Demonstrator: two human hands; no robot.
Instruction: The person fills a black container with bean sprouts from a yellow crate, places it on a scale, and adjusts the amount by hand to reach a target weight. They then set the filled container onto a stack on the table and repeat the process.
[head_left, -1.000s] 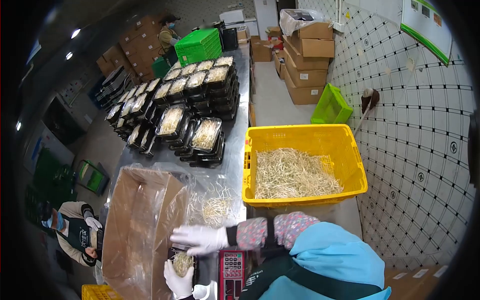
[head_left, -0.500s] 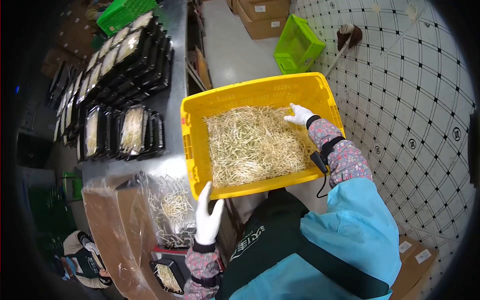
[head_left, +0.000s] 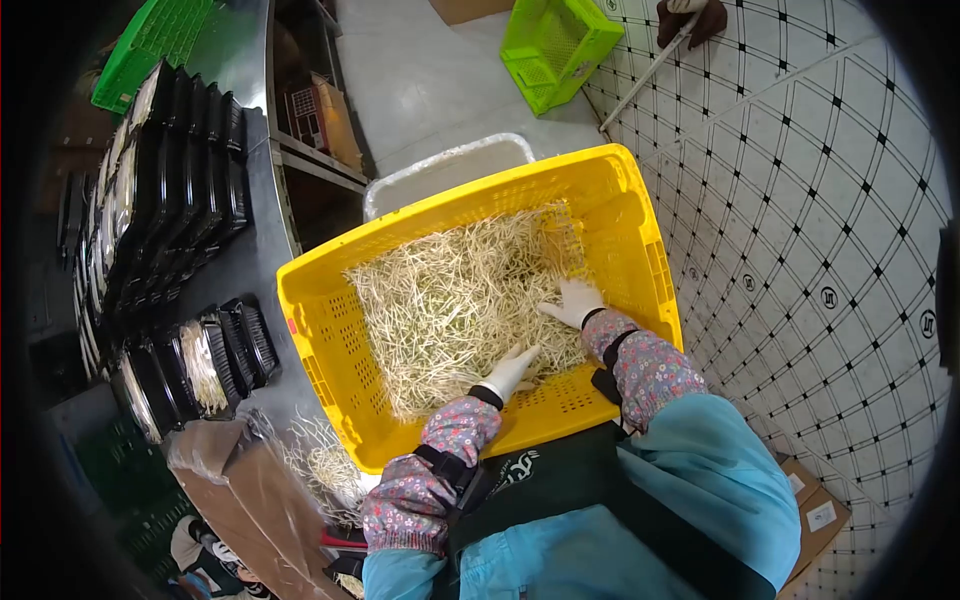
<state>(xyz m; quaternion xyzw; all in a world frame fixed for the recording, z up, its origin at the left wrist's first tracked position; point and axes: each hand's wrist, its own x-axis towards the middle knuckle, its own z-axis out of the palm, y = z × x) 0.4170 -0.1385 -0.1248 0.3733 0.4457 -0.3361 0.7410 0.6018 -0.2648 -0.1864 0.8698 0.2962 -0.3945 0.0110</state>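
Pale bean sprouts [head_left: 450, 300] fill the bottom of a yellow perforated crate [head_left: 310, 335] in front of me. My left hand [head_left: 508, 372], in a white glove, reaches over the near rim and rests on the sprouts, its fingers stretched out. Further right, my right hand [head_left: 575, 302], also gloved in white, touches the sprouts with its fingers apart and partly sunk among them. Neither hand is closed around anything that shows.
Black trays of sprouts [head_left: 205, 365] stand in stacks on the metal table [head_left: 262, 200] at left. A brown plastic-lined carton [head_left: 250, 500] and loose sprouts [head_left: 325, 460] lie nearer. Beyond the crate are a white tub [head_left: 450, 160] and a green crate [head_left: 545, 60]. Another person [head_left: 205, 560] is lower left.
My left hand has left the crate's near-left rim and come inside onto the sprouts. My right hand has moved down and nearer it. My view has shifted, and a white tub now shows behind the crate.
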